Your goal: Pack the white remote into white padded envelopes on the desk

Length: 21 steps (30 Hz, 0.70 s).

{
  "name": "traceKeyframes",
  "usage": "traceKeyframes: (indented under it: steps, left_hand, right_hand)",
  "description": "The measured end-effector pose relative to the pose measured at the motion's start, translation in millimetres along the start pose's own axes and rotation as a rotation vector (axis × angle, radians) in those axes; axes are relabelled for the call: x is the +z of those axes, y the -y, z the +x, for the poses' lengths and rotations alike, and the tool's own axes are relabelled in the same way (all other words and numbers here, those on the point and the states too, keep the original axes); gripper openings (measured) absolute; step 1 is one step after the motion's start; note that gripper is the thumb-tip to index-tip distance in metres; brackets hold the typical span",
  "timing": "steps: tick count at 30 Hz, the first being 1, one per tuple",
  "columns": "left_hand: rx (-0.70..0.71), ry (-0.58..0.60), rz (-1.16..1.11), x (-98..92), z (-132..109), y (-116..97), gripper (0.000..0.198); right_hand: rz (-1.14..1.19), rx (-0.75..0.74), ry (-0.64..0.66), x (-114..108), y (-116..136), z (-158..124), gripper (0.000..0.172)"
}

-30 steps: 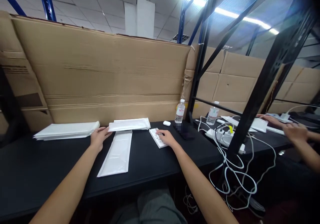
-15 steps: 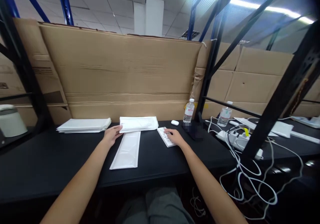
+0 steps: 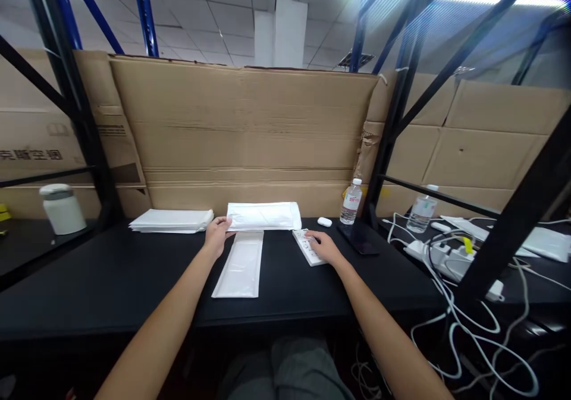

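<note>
Fingers (image 3: 226, 226) of L hand (image 3: 216, 238) lie flat, tips on near-L corner of white padded mailer (image 3: 264, 216), long axis L–R across black table (image 3: 89, 275), just beyond 2nd mailer (image 3: 237, 265) pointing fwd; R hand (image 3: 324, 248) rests loosely on white power strip (image 3: 307, 246).

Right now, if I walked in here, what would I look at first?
The huge brown cardboard sheet standing behind the black table stands out first. On the table, the eye lands on the white padded envelopes, with the left hand touching one. To the right, a tangle of white cables hangs below the table's edge.
</note>
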<state>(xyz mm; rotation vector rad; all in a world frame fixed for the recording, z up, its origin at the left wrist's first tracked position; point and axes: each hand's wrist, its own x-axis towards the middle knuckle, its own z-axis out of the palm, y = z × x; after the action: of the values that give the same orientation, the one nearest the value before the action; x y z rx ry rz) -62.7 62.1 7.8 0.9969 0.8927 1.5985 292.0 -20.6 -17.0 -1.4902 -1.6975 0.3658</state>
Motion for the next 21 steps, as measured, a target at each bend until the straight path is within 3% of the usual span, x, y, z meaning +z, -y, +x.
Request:
traceKeyframes:
  steps: [5,10,16,21]
  left_hand:
    - [0.014,0.016,-0.035,3.7,-5,-3,0.022]
    - [0.004,0.043,-0.047,4.4,-8,0,0.024]
    - [-0.033,0.132,-0.04,7.2,-12,1,0.03]
    - [-0.032,0.162,-0.023,9.2,-17,-1,0.034]
  right_hand:
    - [0.039,-0.018,0.049,1,1,-1,0.039]
    - [0.013,-0.047,-0.016,-3,8,-4,0.032]
    - [0.076,-0.079,0.068,0,13,-6,0.032]
    - [0.083,-0.095,-0.109,-2,9,1,0.022]
